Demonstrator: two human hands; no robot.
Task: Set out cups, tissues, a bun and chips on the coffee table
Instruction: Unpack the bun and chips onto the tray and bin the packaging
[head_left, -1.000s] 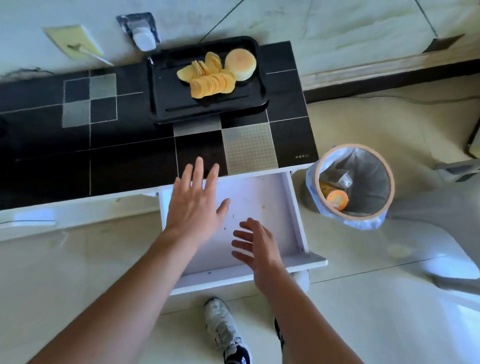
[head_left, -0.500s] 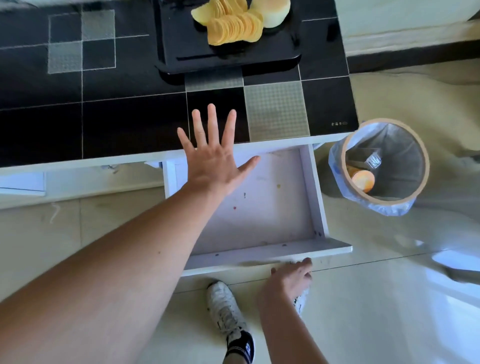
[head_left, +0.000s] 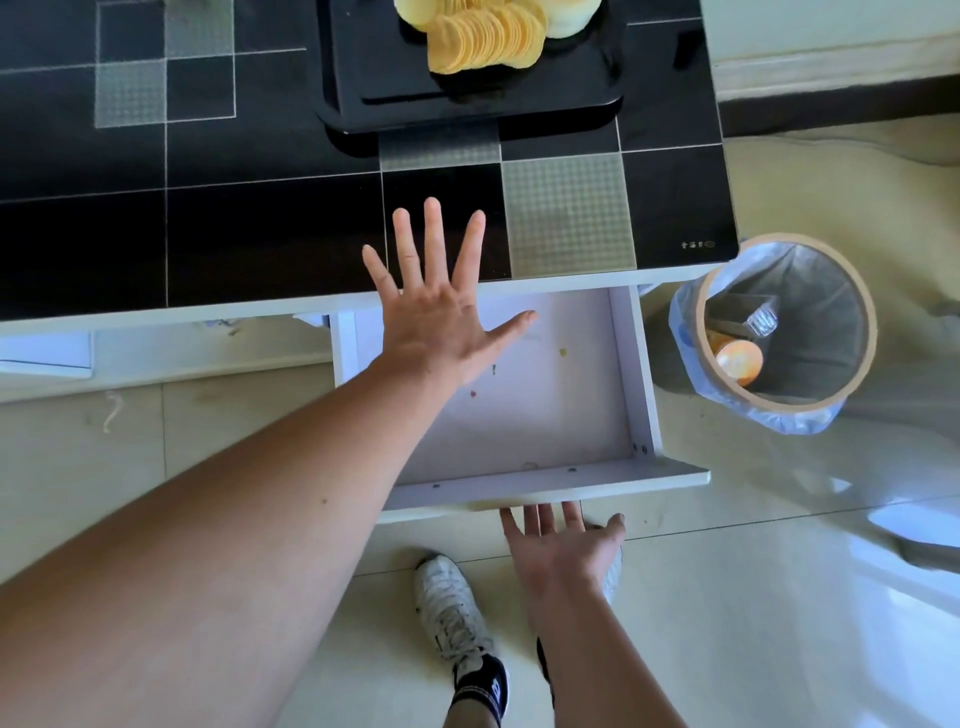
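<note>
Pale glossy floor tiles surround the black tiled coffee table. On its far black rectangular tray, the thin yellow chips look brittle and light; lift them gently by their edges. Your left hand hovers splayed and empty; your right hand, fingers apart, touches the white open drawer.

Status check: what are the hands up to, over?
Both hands open, empty: left over drawer, right at its front. Chips on tray. Nothing blocking.

Left hand spread over open drawer; right hand below drawer front (fingertips touching); chips on tray.
</note>
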